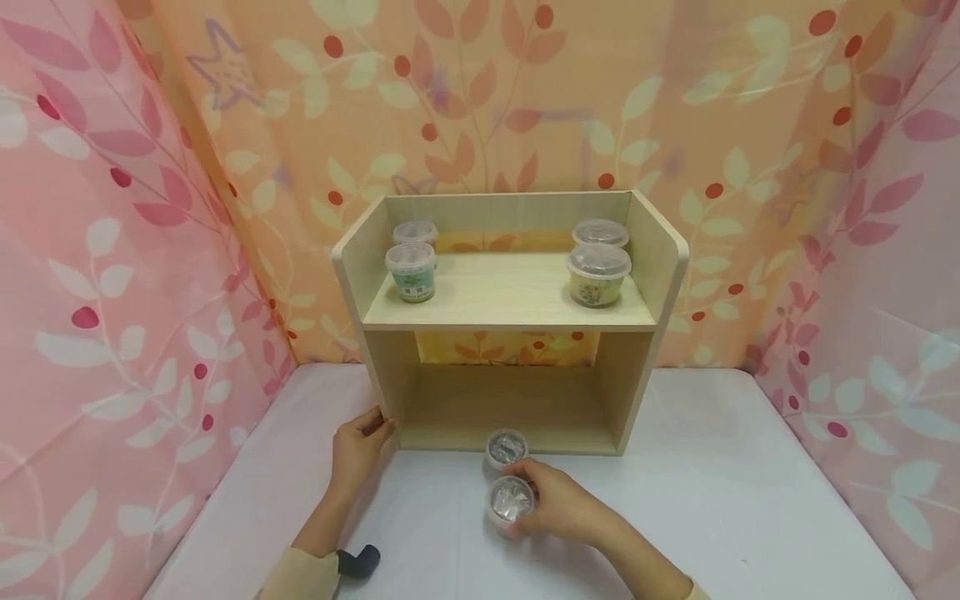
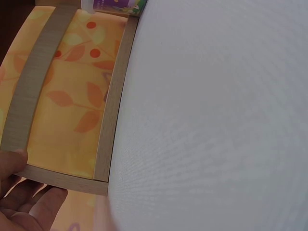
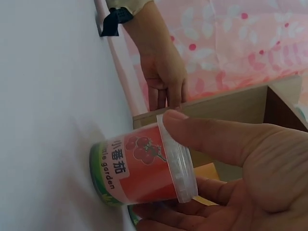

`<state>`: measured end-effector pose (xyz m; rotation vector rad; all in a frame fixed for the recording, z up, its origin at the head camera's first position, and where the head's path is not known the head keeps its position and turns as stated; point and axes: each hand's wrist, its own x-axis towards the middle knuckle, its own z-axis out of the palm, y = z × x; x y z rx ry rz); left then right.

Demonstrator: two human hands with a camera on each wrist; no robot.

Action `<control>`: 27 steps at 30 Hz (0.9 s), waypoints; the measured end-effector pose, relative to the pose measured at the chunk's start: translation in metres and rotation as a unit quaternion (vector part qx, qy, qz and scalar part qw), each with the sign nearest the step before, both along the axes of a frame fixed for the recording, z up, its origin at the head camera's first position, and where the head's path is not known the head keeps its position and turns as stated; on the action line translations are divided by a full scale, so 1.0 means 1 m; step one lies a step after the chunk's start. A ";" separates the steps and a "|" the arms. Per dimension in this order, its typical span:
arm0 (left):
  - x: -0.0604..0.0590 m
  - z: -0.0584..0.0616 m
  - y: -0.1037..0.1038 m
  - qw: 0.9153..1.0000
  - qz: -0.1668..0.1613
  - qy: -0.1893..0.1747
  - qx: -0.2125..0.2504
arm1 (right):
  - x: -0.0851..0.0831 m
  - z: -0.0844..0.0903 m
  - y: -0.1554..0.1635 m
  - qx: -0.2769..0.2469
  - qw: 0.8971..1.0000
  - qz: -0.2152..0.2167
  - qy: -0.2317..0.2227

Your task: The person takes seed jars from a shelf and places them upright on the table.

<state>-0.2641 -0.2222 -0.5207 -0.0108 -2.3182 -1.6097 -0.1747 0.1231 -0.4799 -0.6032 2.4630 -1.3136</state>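
Note:
My right hand holds a small red cup with a clear lid, a tomato picture and a green base band. Its thumb presses the lid's rim and the fingers wrap the far side. In the head view this cup is seen from above, just in front of a second lidded cup at the shelf's front edge. A purple-labelled cup is cut off at the top of the left wrist view. My left hand grips the side panel of the wooden shelf, thumb on one face and fingers on the other.
Two lidded green cups stand one behind the other at the left of the upper board. Two yellowish lidded tubs stand likewise at its right. Below lies the lower compartment. Patterned curtains enclose the white table.

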 end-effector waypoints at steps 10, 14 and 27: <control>0.003 0.003 0.002 1.000 -0.001 -0.001 0.005 | -0.001 0.034 0.023 0.025 0.999 0.019 0.018; 0.002 0.003 0.000 1.000 -0.003 -0.002 0.004 | -0.004 0.057 0.023 0.006 0.999 0.018 0.034; 0.001 -0.001 0.001 1.000 -0.002 0.001 0.003 | -0.022 0.151 0.003 -0.112 0.988 0.022 0.103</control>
